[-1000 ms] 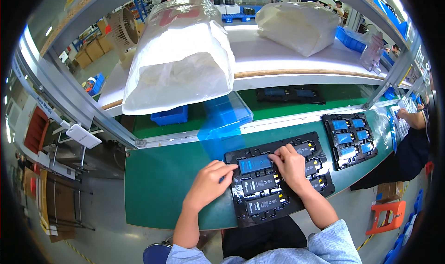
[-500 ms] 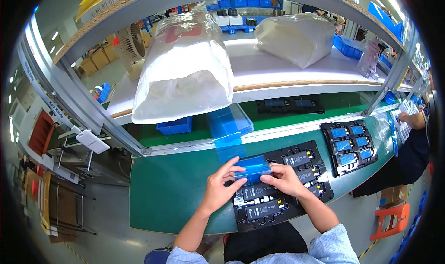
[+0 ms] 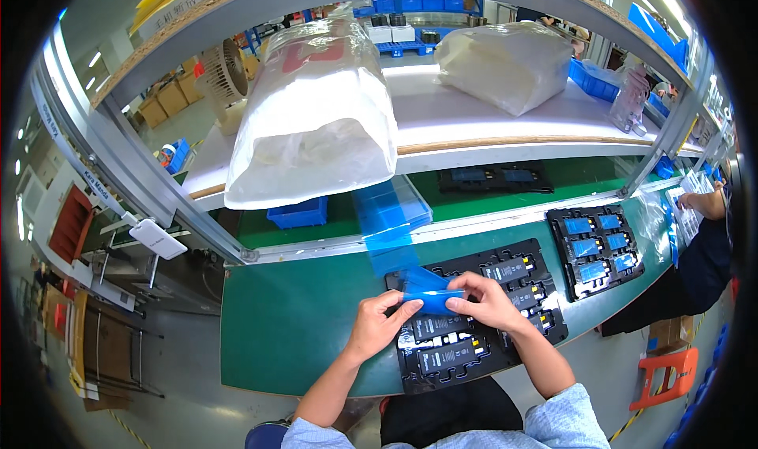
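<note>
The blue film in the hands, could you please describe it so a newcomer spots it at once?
On the green bench lies a black tray of dark parts. Above its near-left end, both hands pinch a loose blue film, unlike the blue sheets lying flat in the second tray.

Left hand [image 3: 377, 327]: pinching the left end of a blue film strip [image 3: 430, 300], over the black tray [image 3: 474, 311].
Right hand [image 3: 485, 301]: pinching the strip's right end, fingers curled.
Black tray: on the green surface [image 3: 292, 323], dark parts in its pockets.
Second tray [image 3: 596, 248]: farther right, blue-topped parts.
Shelf [image 3: 474, 125]: above, two white bags.
</note>
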Action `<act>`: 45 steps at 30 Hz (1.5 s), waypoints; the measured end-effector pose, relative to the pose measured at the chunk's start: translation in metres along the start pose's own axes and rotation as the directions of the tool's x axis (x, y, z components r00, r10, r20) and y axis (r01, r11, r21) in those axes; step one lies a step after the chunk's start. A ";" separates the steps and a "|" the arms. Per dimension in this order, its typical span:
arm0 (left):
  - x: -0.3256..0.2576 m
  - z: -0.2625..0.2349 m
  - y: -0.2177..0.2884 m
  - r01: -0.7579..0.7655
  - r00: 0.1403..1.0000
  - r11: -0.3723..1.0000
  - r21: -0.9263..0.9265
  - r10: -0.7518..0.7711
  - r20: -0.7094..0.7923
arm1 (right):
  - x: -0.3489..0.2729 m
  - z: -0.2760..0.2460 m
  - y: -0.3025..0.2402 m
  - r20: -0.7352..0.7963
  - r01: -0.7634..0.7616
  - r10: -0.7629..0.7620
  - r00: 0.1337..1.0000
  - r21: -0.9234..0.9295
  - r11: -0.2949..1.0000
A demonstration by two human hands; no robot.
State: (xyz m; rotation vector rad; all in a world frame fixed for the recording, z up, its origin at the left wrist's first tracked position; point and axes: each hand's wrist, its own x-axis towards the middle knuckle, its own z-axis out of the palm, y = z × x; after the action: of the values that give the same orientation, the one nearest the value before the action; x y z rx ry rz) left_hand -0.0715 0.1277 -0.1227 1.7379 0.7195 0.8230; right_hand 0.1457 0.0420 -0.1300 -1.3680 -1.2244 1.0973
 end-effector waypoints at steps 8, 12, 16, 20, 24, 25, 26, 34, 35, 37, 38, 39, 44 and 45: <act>0.000 0.012 -0.002 -0.262 0.943 0.938 0.226 0.298 -0.147 | -0.002 0.000 -0.002 0.077 -0.174 0.156 0.985 0.400 0.900; 0.001 0.009 0.000 -0.358 0.871 0.818 0.451 0.466 -0.153 | 0.000 -0.002 0.005 -0.021 0.023 -0.017 1.000 0.286 0.958; 0.006 -0.021 0.003 -0.368 0.807 0.612 0.700 0.584 -0.086 | -0.006 -0.004 0.000 -0.248 0.101 -0.068 0.967 0.123 0.987; 0.005 -0.057 0.012 -0.244 0.843 0.535 0.809 0.530 -0.096 | -0.013 -0.021 -0.003 -0.203 -0.073 0.140 0.969 0.307 0.949; -0.009 -0.074 0.006 -0.162 0.980 0.636 0.755 0.196 0.045 | -0.027 -0.012 -0.004 -0.088 -0.327 0.333 0.939 0.080 0.942; -0.012 -0.074 0.004 -0.138 0.988 0.637 0.759 0.140 0.062 | -0.028 -0.009 -0.005 -0.075 -0.361 0.365 0.928 0.070 0.930; -0.015 -0.073 0.003 -0.115 0.993 0.636 0.763 0.085 0.079 | -0.029 -0.006 -0.005 -0.087 -0.353 0.357 0.930 0.052 0.934; -0.019 -0.039 -0.002 -0.361 0.906 0.752 0.551 0.144 0.397 | -0.024 0.005 0.006 -0.093 -0.308 0.304 0.948 -0.036 0.951; -0.019 -0.037 -0.003 -0.368 0.903 0.752 0.547 0.148 0.404 | -0.024 0.006 0.004 -0.097 -0.313 0.307 0.947 -0.049 0.948; -0.020 -0.035 -0.008 -0.384 0.895 0.750 0.539 0.157 0.418 | -0.025 0.009 0.002 -0.104 -0.320 0.312 0.944 -0.076 0.944; -0.019 -0.034 -0.009 -0.383 0.893 0.754 0.535 0.154 0.422 | -0.024 0.009 0.003 -0.104 -0.321 0.312 0.944 -0.088 0.943; -0.017 -0.034 -0.010 -0.383 0.890 0.758 0.527 0.152 0.429 | -0.024 0.008 0.004 -0.107 -0.324 0.314 0.943 -0.098 0.941; -0.014 -0.033 -0.010 -0.385 0.887 0.759 0.525 0.147 0.438 | -0.024 0.008 0.007 -0.115 -0.325 0.315 0.942 -0.089 0.941; -0.015 -0.033 -0.011 -0.387 0.887 0.756 0.528 0.148 0.438 | -0.025 0.009 0.007 -0.116 -0.322 0.311 0.943 -0.085 0.943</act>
State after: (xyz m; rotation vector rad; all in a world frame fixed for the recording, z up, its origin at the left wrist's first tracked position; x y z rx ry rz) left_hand -0.1075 0.1372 -0.1283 2.5491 0.4930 0.4315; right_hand 0.1360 0.0180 -0.1378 -1.7229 -1.0201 1.1802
